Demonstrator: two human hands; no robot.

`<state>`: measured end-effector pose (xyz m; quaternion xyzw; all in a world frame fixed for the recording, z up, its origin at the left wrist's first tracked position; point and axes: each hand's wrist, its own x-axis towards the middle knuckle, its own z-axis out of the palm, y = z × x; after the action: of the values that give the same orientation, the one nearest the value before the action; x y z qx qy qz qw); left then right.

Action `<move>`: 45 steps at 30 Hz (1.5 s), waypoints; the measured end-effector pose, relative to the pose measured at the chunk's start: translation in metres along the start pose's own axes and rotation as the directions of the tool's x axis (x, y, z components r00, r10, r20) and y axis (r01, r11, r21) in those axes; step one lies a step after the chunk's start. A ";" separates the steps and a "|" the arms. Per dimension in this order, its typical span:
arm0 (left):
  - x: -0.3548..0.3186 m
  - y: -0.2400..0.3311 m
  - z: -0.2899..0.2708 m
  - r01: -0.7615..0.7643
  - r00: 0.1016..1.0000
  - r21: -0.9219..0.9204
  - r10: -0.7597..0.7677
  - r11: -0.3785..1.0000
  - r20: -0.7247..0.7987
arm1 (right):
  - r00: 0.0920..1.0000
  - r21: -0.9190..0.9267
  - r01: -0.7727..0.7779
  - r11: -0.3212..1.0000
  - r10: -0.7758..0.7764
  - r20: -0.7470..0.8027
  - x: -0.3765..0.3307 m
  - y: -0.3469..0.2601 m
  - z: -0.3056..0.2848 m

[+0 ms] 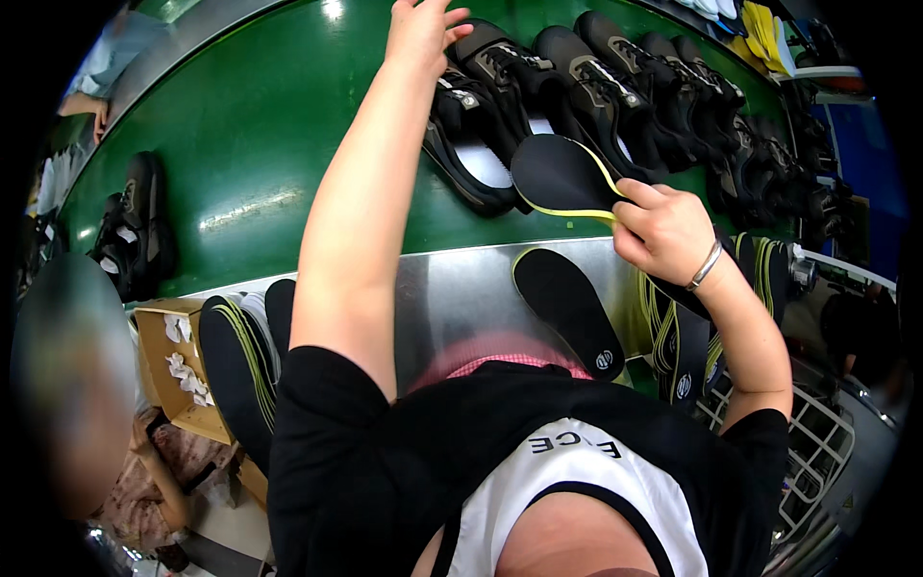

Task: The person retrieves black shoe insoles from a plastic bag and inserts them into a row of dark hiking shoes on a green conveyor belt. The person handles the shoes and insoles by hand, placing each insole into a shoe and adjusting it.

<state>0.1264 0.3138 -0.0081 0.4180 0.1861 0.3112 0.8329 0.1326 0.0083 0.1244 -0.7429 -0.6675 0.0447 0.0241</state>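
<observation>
My right hand (663, 231) grips a black insole (560, 175) with a yellow-green edge by one end. Its broad end lies over the heel parts of the nearest dark shoes. My left hand (420, 37) is stretched far forward, at the top edge of the view, with its fingers apart. It is beside the toe end of the nearest shoe (469, 144), whose toe is partly hidden by my forearm. A pale lining shows inside that shoe. Another black insole (567, 308) lies on the metal ledge (452, 293) in front of me.
Dark laced shoes (601, 87) stand in a row on the green conveyor belt (240, 125). Another pair (139, 226) is at the left. Stacked insoles (240, 356) are beside a cardboard box (197, 418) with crumpled paper. More insoles (673, 327) and a white wire basket (817, 442) are at the right. People are at the left.
</observation>
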 end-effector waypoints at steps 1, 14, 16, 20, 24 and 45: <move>-0.014 0.003 0.004 -0.072 0.997 0.278 0.068 0.958 0.027 | 0.996 -0.045 0.018 0.999 -0.015 0.086 0.008 0.002 -0.001; -0.086 -0.007 -0.004 -0.230 0.948 0.959 0.262 0.168 0.181 | 0.928 -0.056 -0.221 0.974 0.227 0.296 0.146 -0.025 0.099; -0.075 -0.005 -0.006 -0.149 0.967 0.980 0.227 0.136 0.116 | 0.893 -0.065 -0.341 0.938 0.345 0.289 0.149 -0.032 0.112; -0.070 -0.005 -0.018 -0.096 0.981 0.989 0.179 0.113 0.075 | 0.912 -0.145 -0.271 0.951 0.302 0.276 0.091 -0.042 0.063; -0.074 -0.003 -0.017 -0.083 0.986 0.988 0.157 0.134 0.062 | 0.818 -0.073 -0.346 0.935 0.340 0.463 0.081 -0.027 0.038; -0.080 -0.001 -0.027 -0.063 0.990 0.951 0.138 0.302 0.022 | 0.447 0.038 -0.160 0.986 0.038 0.894 0.208 -0.015 0.109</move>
<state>0.0527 0.2754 -0.0206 0.8279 0.3334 0.2069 0.4008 0.1283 0.2136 0.0099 -0.6446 -0.5332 0.4662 -0.2878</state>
